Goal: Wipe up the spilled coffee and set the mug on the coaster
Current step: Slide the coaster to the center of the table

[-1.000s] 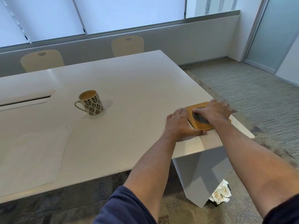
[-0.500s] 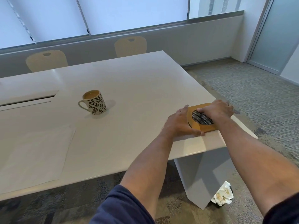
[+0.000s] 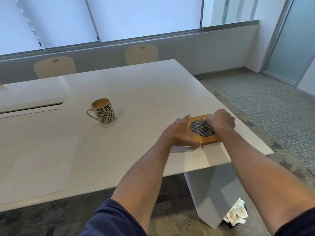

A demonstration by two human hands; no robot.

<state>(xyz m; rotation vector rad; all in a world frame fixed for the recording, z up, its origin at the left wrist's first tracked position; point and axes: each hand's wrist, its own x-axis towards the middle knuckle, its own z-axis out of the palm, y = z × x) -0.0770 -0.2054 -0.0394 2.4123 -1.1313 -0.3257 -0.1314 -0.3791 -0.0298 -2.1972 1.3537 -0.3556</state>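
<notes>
White tabletop looks dry, so with the mug well left of our flat, open left hand, we should square the coaster gently under our curled right hand.

Bare desk between mug and coaster; paper sheet lies flat, well left of both.

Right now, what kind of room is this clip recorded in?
Most likely an office meeting room. A long white table with a cable slot fills the space, matching chairs line its far side under blinded windows, and the floor is carpeted, with a frosted glass door at right.
</notes>
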